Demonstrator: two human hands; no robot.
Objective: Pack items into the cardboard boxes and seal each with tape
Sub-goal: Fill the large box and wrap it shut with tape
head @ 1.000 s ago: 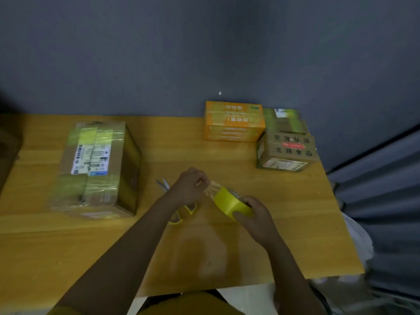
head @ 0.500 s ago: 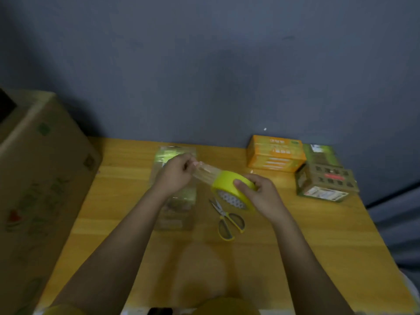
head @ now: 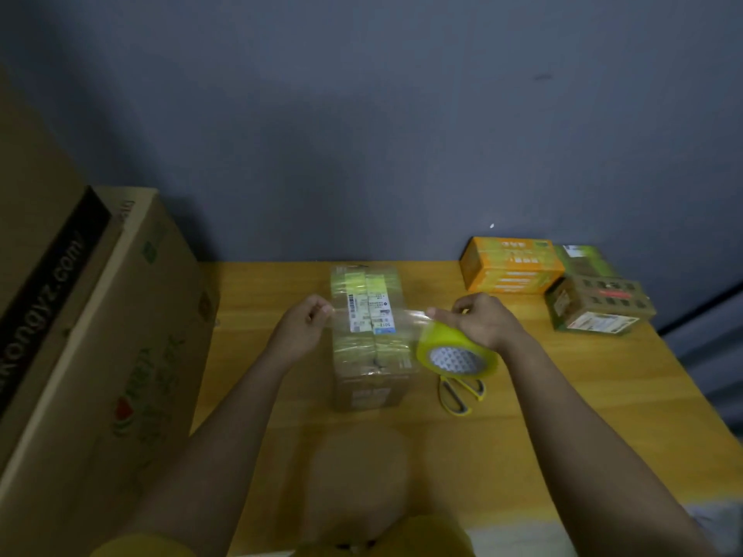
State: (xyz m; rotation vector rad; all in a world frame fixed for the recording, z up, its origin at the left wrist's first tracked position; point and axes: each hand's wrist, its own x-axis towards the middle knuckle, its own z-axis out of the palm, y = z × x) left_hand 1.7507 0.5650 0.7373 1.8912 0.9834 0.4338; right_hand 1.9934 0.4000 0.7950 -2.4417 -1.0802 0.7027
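Observation:
A small cardboard box (head: 368, 375) with shipping labels and clear tape on top stands in the middle of the wooden table (head: 563, 396). My right hand (head: 480, 321) grips a yellow roll of clear tape (head: 456, 353) just right of the box. My left hand (head: 303, 329) pinches the free end of the tape strip (head: 374, 319) at the box's left side. The strip stretches across above the box top between both hands.
Yellow-handled scissors (head: 460, 393) lie on the table under the tape roll. A large cardboard carton (head: 100, 335) stands at the left. An orange box (head: 510, 265), a green box (head: 583, 259) and a small brown box (head: 599, 309) sit at the back right.
The view has swung, and the small box is now central. My hands have moved apart, pulling a longer strip of tape out and bringing it over the box top.

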